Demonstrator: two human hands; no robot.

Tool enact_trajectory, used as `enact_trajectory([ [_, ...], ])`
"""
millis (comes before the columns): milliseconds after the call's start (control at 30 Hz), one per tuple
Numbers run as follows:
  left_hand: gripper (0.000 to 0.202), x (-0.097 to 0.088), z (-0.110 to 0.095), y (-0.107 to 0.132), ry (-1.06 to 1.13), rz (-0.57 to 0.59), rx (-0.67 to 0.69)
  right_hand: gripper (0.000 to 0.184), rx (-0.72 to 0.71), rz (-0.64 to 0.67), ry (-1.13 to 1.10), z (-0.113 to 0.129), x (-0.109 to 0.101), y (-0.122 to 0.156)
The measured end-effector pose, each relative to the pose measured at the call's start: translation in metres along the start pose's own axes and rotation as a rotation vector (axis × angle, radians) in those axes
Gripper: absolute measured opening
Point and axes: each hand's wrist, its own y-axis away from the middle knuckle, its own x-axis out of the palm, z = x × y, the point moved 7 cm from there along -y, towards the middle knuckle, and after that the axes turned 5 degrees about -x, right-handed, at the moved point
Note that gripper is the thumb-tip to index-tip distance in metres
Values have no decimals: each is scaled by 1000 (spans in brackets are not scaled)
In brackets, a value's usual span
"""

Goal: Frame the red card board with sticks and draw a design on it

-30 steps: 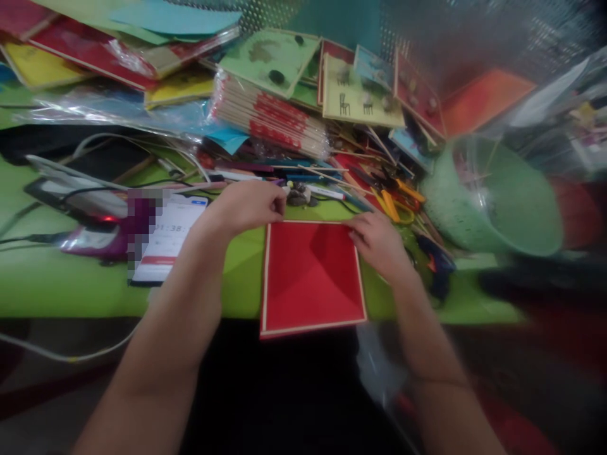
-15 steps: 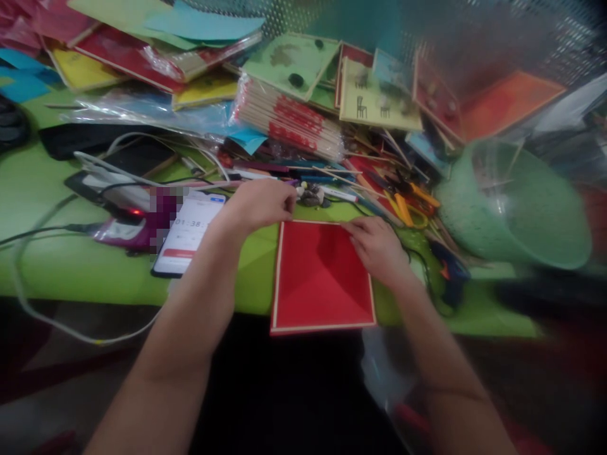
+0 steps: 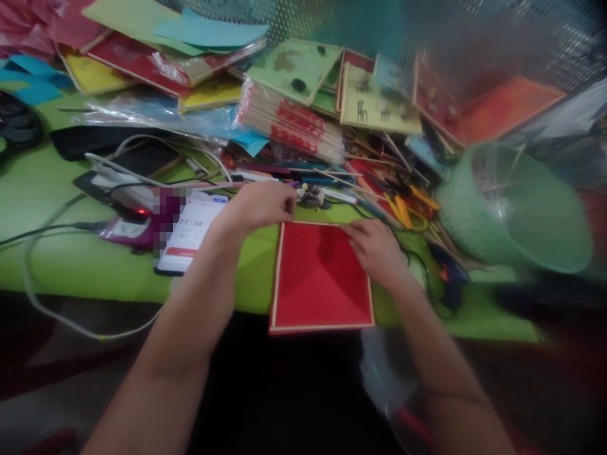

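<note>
A red board [image 3: 317, 284] with thin pale wooden strips along its borders lies in front of me, its near edge at the table's front edge. My left hand [image 3: 265, 203] is closed at the far left corner, its fingers curled down; what they pinch, if anything, is hidden. At the far right corner my right hand [image 3: 377, 249] has its fingers pressed together on the far strip, the palm lying over the right border. Shadow from the hands falls across the red surface.
Left of the board a phone [image 3: 192, 234] shows a timer. A green basket [image 3: 516, 208] and a glue gun [image 3: 448, 275] stand to the right. Orange-handled scissors [image 3: 412, 215], a pack of wooden sticks [image 3: 289, 120] and several framed coloured boards [image 3: 379, 98] crowd the back.
The view has shifted very slightly. Both hands stay at the board's far corners, with no clear movement.
</note>
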Motion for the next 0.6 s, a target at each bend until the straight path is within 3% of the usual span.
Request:
enact_trajectory([
  [233,21,-4,1,1,-25,35,5,34,71,-168,-70,-22,-19,3],
  [600,21,-2,0,-3,-30,47,25,29,84,-64,-34,-25,-12,5],
])
